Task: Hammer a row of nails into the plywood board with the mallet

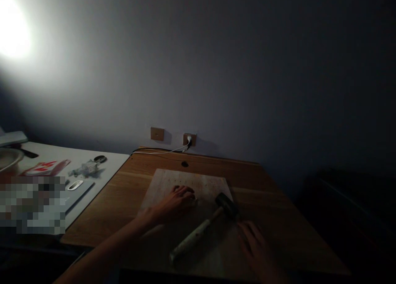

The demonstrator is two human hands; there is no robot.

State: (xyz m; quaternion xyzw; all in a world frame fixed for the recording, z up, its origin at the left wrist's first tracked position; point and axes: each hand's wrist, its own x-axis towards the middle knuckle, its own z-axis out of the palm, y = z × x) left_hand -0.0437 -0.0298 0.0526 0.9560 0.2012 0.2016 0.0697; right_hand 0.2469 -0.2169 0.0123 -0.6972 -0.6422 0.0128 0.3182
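A wooden board (213, 242) lies on the brown wooden table, with a row of several small dark marks or nail-like points near its far edge. My left hand (179, 196) rests over the board with curled fingers. A small pale thing (195, 199) shows at its fingertips, too small and dark to name. Across the board lies a mallet (227, 205), its dark head at the right and its pale-wrapped handle slanting toward me. Beside the mallet's head is my right hand (254, 240), fingers stretched forward and loosely apart; no grip on the mallet shows.
To the left, a white table (113, 160) holds a bowl (10, 158), a red-and-white packet (46, 167), crumpled clear plastic (86, 168) and a flat grey case (78, 197); part is blurred out. Cables run to a wall socket (189, 139). The right side is very dark.
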